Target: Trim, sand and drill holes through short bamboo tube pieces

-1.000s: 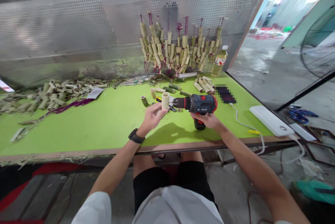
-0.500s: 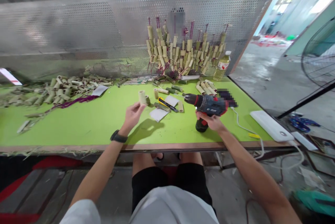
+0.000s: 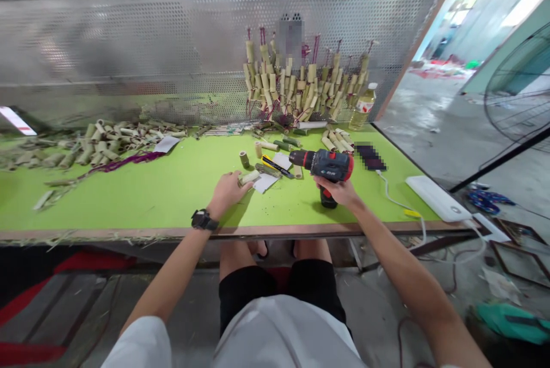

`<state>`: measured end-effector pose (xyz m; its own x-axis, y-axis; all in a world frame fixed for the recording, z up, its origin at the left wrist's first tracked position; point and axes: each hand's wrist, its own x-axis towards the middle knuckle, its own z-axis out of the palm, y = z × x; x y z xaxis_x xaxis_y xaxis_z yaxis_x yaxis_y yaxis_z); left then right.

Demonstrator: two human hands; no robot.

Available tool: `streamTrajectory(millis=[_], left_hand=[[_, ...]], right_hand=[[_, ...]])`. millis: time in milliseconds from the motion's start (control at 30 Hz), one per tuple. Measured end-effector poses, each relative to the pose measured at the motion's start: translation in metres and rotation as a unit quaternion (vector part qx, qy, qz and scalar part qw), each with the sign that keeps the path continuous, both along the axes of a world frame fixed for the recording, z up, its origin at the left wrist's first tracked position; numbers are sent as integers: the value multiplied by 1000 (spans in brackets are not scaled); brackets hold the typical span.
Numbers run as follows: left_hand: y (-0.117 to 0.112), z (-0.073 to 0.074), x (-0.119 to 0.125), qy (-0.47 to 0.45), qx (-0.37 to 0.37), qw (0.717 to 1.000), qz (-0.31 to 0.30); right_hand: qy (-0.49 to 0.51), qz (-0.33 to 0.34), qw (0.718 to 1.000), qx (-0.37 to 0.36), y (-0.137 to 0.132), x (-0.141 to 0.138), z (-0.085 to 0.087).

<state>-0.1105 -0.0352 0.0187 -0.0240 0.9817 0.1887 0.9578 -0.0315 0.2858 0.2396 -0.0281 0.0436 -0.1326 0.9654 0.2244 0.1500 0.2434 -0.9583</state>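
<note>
The left hand (image 3: pixel 227 189) lies low on the green tabletop (image 3: pixel 141 196), its fingers clenched around a short bamboo tube (image 3: pixel 250 177) that rests on its side at the edge of a white sheet of paper (image 3: pixel 264 183). The right hand (image 3: pixel 337 190) grips the handle of a cordless drill (image 3: pixel 324 164), fingers wrapped tight; the drill stands with its battery base down on the tabletop and its chuck pointing left, toward the tube but apart from it.

Just behind the tube are another bamboo piece standing upright (image 3: pixel 244 159), a utility knife (image 3: pixel 275 165) and a few more cut pieces. A large heap of bamboo sections (image 3: pixel 107 141) spreads along the left back of the tabletop, and strung bamboo bundles (image 3: pixel 301 84) hang on the perforated metal screen (image 3: pixel 129 53). A bottle of yellowish liquid (image 3: pixel 361 106) stands at the right back corner, and a white power strip (image 3: pixel 436 199) lies near the right edge.

Judging from this, the step in hand looks like the changeover between pieces: a tube is being set down or taken up while the drill waits. A next move would seem to call for steadying a tube firmly in the left hand, wall turned toward the bit, and bringing the chuck square to it with the fingertips kept off the bit's path
</note>
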Motion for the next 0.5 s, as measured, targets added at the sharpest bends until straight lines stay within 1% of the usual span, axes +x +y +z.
streamTrajectory(millis=[67, 167, 300, 367, 400, 467, 500], left_hand=[[-6, 4, 4, 8, 52, 999, 5], [-22, 9, 17, -32, 103, 994, -34], [-42, 10, 55, -127, 116, 978, -115], [-49, 8, 72, -159, 115, 971, -139], [-51, 8, 77, -171, 115, 967, -150], [-51, 9, 74, -188, 125, 962, -155], [-48, 10, 66, -191, 135, 962, -144]], right_hand=[[10, -14, 1000, -4, -3, 0, 2], [6, -37, 999, -4, -7, 0, 3], [19, -62, 998, -24, -10, -12, 2], [57, -65, 996, -30, -11, -23, 2], [82, -62, 994, -32, -11, -29, 2], [132, -55, 989, -34, -10, -39, 3], [150, -50, 987, -36, -10, -44, 5]])
